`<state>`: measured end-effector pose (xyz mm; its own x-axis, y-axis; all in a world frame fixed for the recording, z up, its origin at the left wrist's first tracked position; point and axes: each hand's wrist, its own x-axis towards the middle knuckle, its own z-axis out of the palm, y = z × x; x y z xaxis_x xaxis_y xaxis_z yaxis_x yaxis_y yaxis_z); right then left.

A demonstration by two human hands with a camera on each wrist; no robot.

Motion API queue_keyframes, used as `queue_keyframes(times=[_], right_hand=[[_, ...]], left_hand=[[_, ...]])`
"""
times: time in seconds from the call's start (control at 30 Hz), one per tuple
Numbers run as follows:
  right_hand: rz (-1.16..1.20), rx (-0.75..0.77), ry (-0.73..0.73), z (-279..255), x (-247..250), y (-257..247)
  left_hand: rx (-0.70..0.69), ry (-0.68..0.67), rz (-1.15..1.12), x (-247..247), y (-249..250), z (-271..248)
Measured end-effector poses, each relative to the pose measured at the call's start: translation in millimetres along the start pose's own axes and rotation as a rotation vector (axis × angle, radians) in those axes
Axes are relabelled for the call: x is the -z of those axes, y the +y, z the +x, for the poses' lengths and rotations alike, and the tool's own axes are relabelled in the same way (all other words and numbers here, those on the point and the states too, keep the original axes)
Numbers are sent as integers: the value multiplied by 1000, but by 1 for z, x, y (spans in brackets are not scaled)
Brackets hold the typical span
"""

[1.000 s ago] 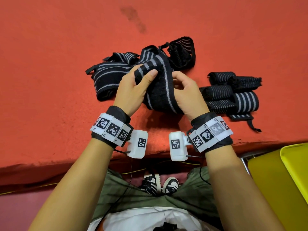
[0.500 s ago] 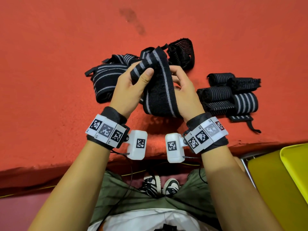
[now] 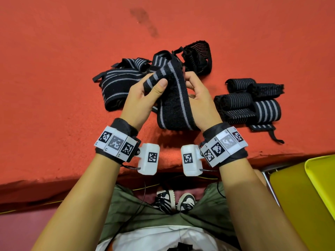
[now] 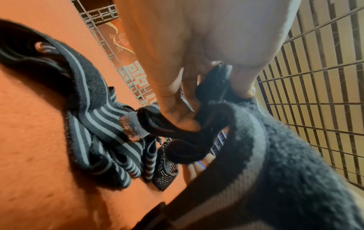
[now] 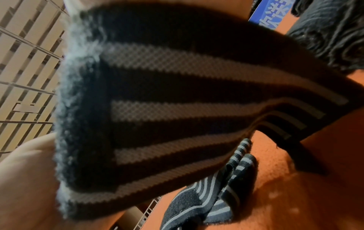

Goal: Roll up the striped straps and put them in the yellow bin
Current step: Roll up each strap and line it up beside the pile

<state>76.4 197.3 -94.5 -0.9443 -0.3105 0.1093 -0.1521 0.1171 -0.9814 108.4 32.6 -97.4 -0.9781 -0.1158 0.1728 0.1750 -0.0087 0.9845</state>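
Both hands hold one striped strap (image 3: 172,98) raised just in front of the unrolled pile (image 3: 119,82): left hand (image 3: 143,98) fingers pinch its end, right hand (image 3: 199,102) fingers curl around its edge. A loose start could let the roll unravel.

A black strap with grey stripes (image 3: 172,98) hangs between the left hand (image 3: 143,98) and the right hand (image 3: 199,102), above the red felt table (image 3: 54,69). Behind it lies a heap of unrolled striped straps (image 3: 119,82). Right of the hands sit rolled striped straps (image 3: 253,104). The yellow plastic bin (image 3: 308,196) stands lower right, beside the table's near edge.
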Motion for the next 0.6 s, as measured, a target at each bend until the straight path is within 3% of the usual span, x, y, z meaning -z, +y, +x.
queue_keyframes(times=[0.33,0.5,0.6], right_hand=[[-11,-110,67,3,0,5],[-206,-169,262,5,11,21],[-220,-203,255,3,14,24]], left_hand=[[-12,36,94,-8,2,0],[-85,181,-9,-1,15,8],[-79,184,6,6,21,11]])
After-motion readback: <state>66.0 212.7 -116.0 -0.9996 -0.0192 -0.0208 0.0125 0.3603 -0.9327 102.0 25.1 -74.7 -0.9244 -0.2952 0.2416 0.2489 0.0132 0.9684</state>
